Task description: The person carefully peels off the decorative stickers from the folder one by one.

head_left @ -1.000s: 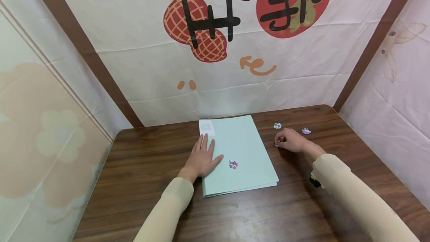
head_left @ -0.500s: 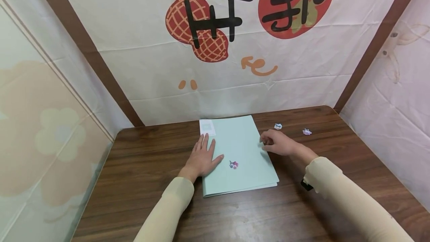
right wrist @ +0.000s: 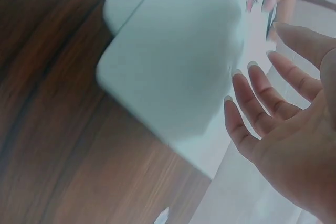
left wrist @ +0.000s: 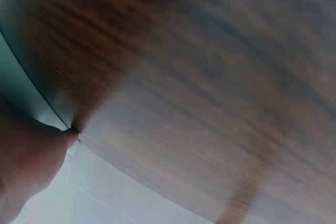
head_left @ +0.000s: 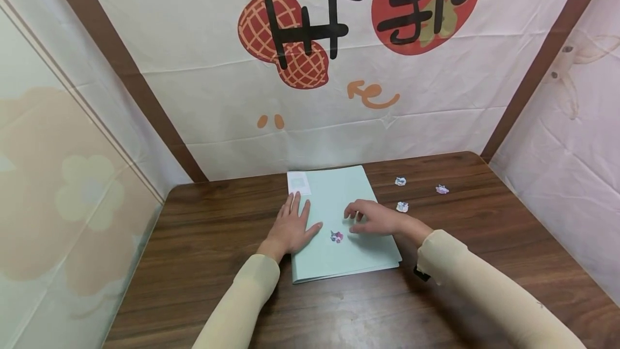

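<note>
The left hand (head_left: 288, 232) is resting spread on the left of the mint folder (head_left: 331, 193); the right hand (head_left: 377, 218), released, is hovering above its right half; a pinkish sticker (head_left: 337, 237) is lying on the folder, three small cutouts (head_left: 402, 207) right of it

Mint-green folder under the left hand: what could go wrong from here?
The right hand, hovering over the mint-green folder, might knock the small pink-and-grey cutout if loose. If the resting left hand slides, the folder could skew. Drawing back, the right hand might brush the nearest small blue-and-white cutout on the brown wooden table.
</note>
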`<state>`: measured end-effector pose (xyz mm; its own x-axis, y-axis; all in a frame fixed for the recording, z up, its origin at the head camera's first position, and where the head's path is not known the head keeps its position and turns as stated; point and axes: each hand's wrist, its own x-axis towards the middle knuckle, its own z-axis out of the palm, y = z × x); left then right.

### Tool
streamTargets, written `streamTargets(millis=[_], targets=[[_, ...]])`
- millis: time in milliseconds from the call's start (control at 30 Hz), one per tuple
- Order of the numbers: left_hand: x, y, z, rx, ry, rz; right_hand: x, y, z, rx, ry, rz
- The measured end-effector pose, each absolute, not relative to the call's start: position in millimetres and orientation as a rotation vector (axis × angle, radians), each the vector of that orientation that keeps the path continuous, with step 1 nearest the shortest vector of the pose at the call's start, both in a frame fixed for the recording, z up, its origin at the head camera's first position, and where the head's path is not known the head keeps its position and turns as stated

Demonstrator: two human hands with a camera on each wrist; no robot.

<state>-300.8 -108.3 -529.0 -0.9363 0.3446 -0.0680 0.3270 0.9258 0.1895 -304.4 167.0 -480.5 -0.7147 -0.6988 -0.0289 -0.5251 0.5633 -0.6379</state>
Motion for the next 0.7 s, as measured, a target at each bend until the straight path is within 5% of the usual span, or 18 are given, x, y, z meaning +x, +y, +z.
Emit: streamTargets(millis=[700], targets=[[-307.1,-111.1,-534.8,0.533,2.942,0.261,-309.8,120.0,-486.4,-1.034,2.472,-0.749]])
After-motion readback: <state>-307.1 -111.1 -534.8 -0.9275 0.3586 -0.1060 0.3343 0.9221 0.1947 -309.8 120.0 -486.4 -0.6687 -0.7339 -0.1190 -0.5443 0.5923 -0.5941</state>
